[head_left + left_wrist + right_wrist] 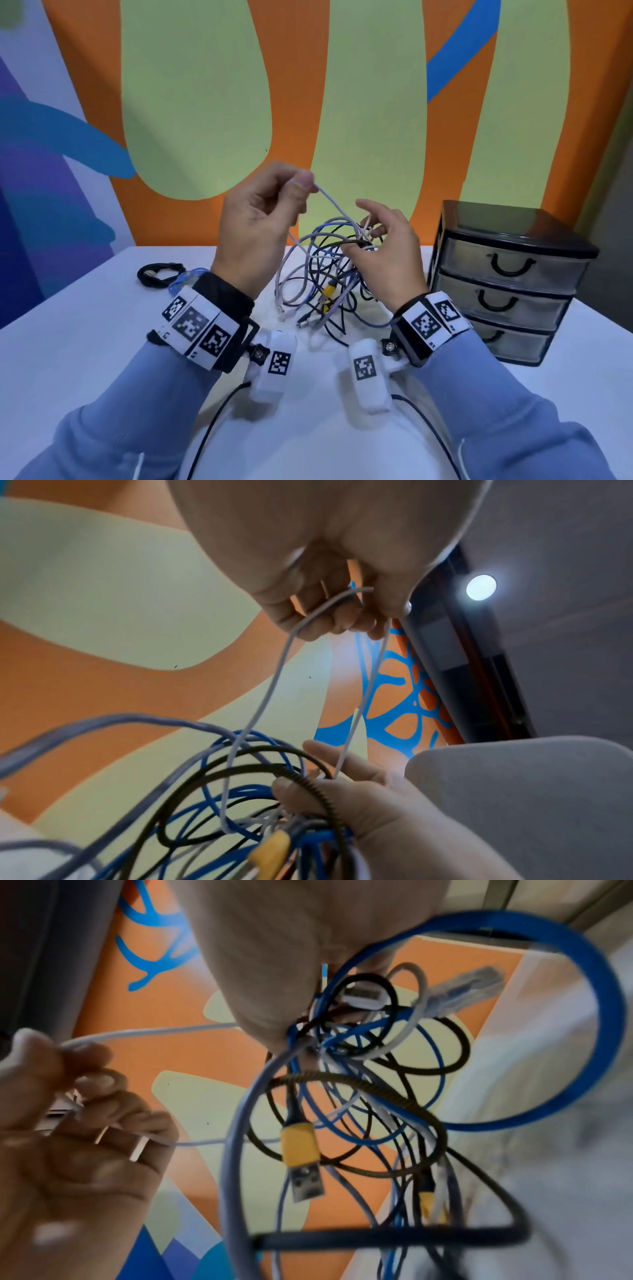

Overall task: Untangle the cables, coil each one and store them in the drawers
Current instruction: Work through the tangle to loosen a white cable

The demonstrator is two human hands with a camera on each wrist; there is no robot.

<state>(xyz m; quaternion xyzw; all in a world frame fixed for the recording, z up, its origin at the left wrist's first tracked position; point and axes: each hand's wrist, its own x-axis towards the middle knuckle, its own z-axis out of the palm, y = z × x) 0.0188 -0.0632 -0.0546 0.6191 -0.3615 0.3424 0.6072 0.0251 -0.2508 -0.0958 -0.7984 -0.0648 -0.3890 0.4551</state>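
Note:
A tangle of cables (325, 274), white, blue, grey and black braided, hangs above the white table (85, 359). My right hand (363, 236) grips the top of the bundle and holds it up; a yellow USB plug (301, 1145) dangles from it. To the left and higher, my left hand (301, 186) pinches a thin white cable (337, 209) between thumb and fingers. That cable runs down into the tangle. In the left wrist view the white cable (267, 696) loops out of my left hand (356, 607). The tangle (359, 1083) fills the right wrist view below my right hand (308, 1010).
A black three-drawer unit (507, 284) with clear drawers, all closed, stands at the right of the table. A coiled black cable (157, 272) and a blue coil (185, 281) lie at the back left. A painted wall rises behind the table.

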